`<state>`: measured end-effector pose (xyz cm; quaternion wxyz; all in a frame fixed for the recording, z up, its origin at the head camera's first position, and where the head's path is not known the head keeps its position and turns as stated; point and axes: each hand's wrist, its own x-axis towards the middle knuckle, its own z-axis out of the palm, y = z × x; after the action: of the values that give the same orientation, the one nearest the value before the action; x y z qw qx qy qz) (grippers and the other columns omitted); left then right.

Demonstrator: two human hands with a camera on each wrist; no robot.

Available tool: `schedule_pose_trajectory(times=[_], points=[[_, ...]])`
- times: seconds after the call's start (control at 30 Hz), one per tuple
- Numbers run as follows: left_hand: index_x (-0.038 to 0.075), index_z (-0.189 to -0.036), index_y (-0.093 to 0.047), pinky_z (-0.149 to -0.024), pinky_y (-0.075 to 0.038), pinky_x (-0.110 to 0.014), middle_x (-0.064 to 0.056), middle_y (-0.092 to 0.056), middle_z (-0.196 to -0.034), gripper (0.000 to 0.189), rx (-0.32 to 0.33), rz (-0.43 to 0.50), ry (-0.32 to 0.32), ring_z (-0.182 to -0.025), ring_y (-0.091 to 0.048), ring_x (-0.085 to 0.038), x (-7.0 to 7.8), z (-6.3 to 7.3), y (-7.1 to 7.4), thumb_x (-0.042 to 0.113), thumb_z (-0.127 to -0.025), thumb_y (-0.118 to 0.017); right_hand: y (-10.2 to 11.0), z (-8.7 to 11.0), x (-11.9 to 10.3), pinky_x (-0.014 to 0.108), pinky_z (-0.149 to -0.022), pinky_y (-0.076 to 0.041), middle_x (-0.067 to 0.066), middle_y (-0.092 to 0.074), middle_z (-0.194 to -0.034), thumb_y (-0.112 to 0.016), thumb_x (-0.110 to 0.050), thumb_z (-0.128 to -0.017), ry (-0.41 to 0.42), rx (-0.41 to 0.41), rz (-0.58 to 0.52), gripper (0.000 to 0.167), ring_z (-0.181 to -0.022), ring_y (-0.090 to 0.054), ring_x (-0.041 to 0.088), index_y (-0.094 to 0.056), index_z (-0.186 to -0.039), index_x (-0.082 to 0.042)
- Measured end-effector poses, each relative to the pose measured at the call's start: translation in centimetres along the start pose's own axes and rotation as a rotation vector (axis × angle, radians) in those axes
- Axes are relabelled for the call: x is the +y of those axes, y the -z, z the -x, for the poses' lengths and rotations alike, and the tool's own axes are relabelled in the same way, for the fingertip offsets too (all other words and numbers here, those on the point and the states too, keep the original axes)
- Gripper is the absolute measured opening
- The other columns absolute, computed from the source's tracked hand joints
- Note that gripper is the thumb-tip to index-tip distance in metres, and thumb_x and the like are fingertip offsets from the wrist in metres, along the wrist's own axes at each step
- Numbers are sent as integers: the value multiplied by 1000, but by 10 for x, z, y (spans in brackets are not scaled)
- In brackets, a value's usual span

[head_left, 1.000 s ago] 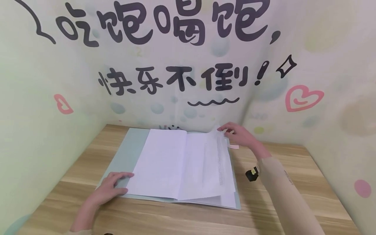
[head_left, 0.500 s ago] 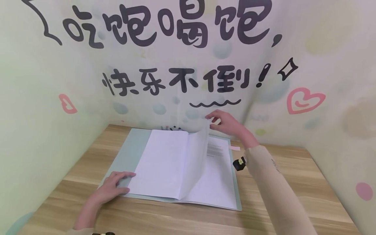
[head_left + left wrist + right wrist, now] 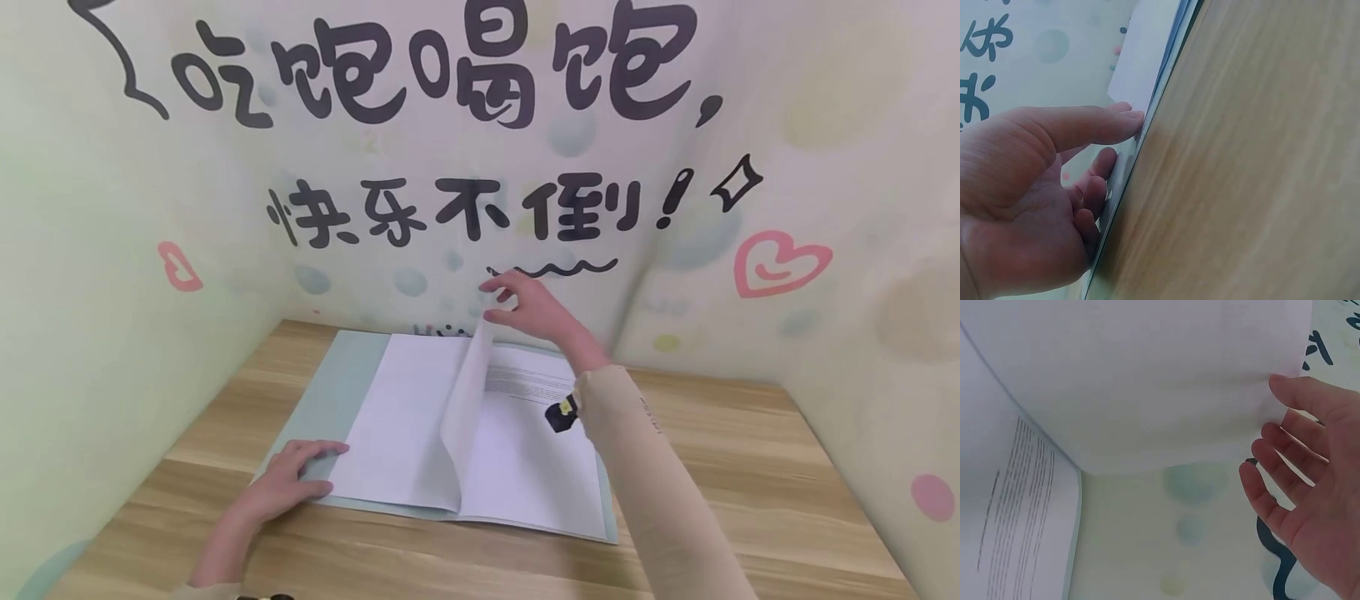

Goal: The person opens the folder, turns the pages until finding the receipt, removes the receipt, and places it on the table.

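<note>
An open book with a pale blue cover (image 3: 324, 379) lies on the wooden table. My right hand (image 3: 538, 310) pinches the top outer corner of one page (image 3: 465, 408), which stands nearly upright and curved above the spine. In the right wrist view, thumb and fingers are on either side of that page's edge. Printed lines run across the top of the exposed right-hand page (image 3: 536, 462); the left-hand page (image 3: 390, 417) looks blank. At the lower left, my left hand (image 3: 277, 483) rests on the cover's edge, fingers relaxed and thumb near the page (image 3: 1141, 56).
The wooden table (image 3: 750, 475) extends around the book. Behind it stands a wall (image 3: 420, 150) with large dark lettering and pink hearts, close to the book's far edge. A dark object with a yellow mark (image 3: 560, 414) sits at the right sleeve's cuff.
My right hand has carried the page leftward and up from the right side to above the spine, baring the printed page beneath. The left hand stays in place on the cover.
</note>
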<state>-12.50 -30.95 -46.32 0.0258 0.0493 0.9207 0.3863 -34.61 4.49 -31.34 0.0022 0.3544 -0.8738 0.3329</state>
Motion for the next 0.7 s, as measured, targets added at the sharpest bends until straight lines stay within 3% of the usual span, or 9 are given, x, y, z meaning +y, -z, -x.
schedule_pose_trajectory(times=[0.2,0.43,0.7], points=[[14,-123,-64,-84,-37,-35,-19,-54,-126,45,0,3,2,-107,-45,-28,1,1,2,18,-79,-76,-25,-20,-22,43,-99,-49,11,-58,-133,-71,-22,-90,-6,-11,-23,48,-115,-57,26,-58,-134,-8],[14,-119,-62,-81,-34,-34,-19,-51,-118,44,-14,27,29,-99,-42,-27,2,0,1,16,-78,-76,-57,-36,-29,42,-101,-48,6,-57,-135,-72,-23,-90,-8,-9,-60,48,-115,-58,24,-58,-135,-13],[12,-120,-63,-80,-36,-34,-17,-53,-118,43,12,26,-19,-99,-44,-22,-3,0,1,15,-78,-76,-100,-43,-33,35,-97,-50,2,-51,-143,-74,-20,-88,-56,-14,-211,55,-119,-58,23,-54,-140,-18]])
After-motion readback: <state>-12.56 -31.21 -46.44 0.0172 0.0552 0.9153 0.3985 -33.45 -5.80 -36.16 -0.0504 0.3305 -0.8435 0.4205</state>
